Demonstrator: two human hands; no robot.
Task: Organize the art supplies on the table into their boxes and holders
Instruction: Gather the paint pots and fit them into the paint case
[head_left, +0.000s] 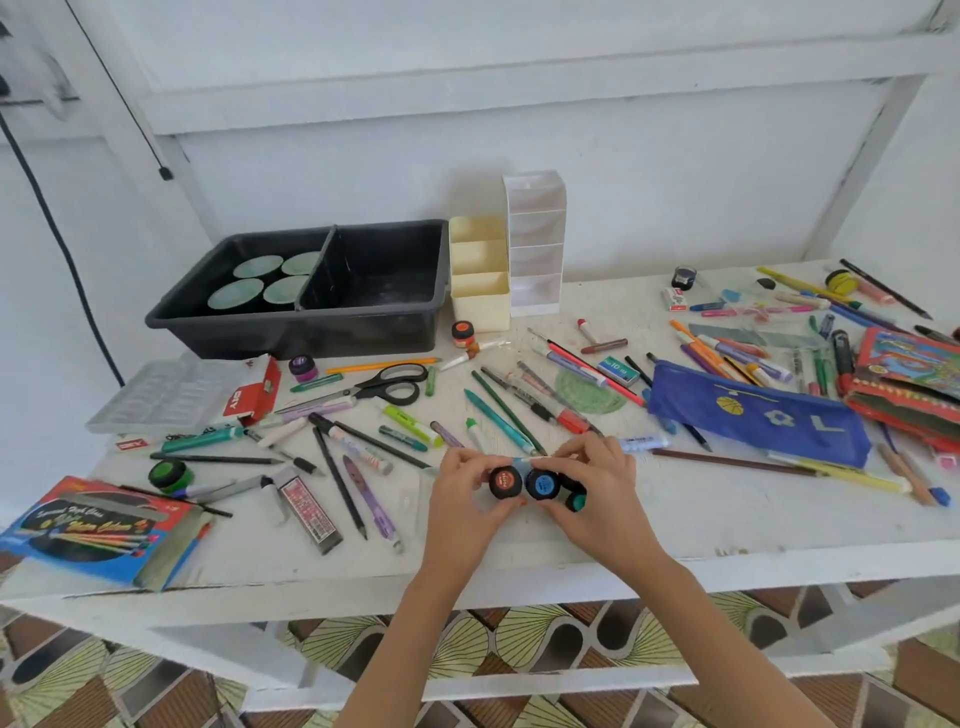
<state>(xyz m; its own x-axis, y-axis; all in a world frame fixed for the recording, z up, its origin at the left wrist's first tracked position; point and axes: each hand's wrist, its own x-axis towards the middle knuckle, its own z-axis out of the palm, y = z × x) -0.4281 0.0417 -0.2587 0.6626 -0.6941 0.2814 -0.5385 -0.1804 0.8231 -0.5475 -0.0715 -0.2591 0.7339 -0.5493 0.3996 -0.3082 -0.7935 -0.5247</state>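
Both hands meet in front of the black tub (363, 332), off its right front corner and near the desk's (675, 525) front edge, holding a cluster of small paint pots with their lids facing up toward the camera. The left hand (467, 499) has its fingers (462, 460) curled round the red-lidded pot (505, 482). The right hand (597, 493) has its fingers (587, 452) wrapped round the blue-lidded pot (542, 484), with a teal-lidded pot (576, 502) tucked under its palm side. Red and blue touch side by side. The clear plastic pot tray (161, 392), probably their home, lies just in front of the tub's left corner, so it sits well to the left of the cluster and farther back. The left hand is the nearer one, so the red pot looks likely to travel first. Loose pots still lie out: an orange pot (461, 332) at the tub's right front corner, a purple pot (302, 366) just before its front wall and a green pot (167, 475) well forward of its left end.
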